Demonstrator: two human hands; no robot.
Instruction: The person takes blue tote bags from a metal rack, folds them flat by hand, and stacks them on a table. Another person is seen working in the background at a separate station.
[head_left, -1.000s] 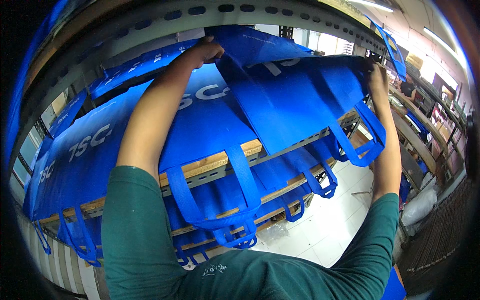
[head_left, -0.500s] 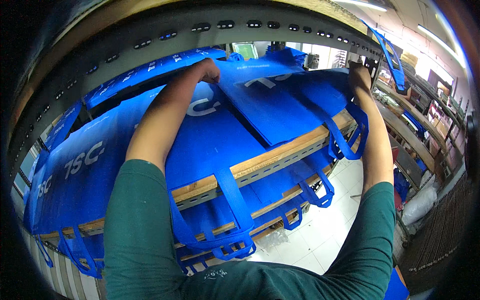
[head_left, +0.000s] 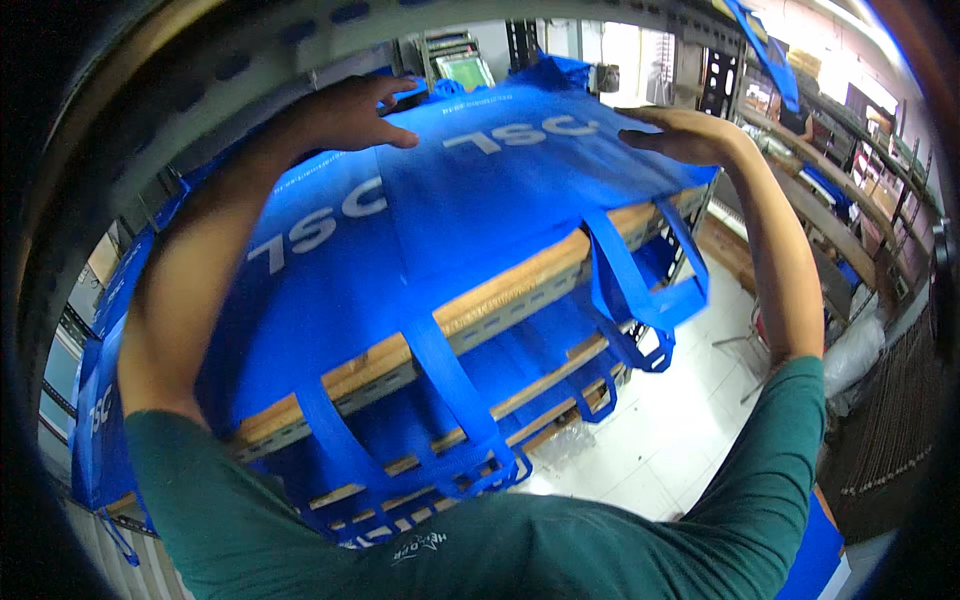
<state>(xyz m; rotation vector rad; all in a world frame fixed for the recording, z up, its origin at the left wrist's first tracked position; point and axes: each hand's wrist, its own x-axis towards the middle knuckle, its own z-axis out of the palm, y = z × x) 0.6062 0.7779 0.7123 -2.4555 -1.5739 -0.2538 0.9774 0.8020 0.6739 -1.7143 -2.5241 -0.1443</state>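
Blue tote bags with pale printing lie flat side by side on a wood-edged shelf (head_left: 515,287). My left hand (head_left: 365,115) is over the far edge of the bags, thumb and fingers spread, holding nothing. Fingers outstretched, my right hand (head_left: 680,135) hovers over or rests on the far right part of the right-hand bag (head_left: 500,200); which, I cannot tell. Beside that bag lies another blue bag (head_left: 340,265), partly behind my left arm. Their strap handles (head_left: 445,370) hang over the shelf's front edge.
A perforated metal beam (head_left: 300,35) crosses above my hands. Lower shelves (head_left: 550,385) hold more blue bags with dangling handles. White floor tiles (head_left: 650,450) show below right. Further racks (head_left: 830,210) stand at the right, near a clear plastic bag (head_left: 855,355).
Both hands have let go of the right-hand bag, which now lies flat next to its neighbour instead of overlapping it. My left hand has moved left and spread; my right fingers have straightened.
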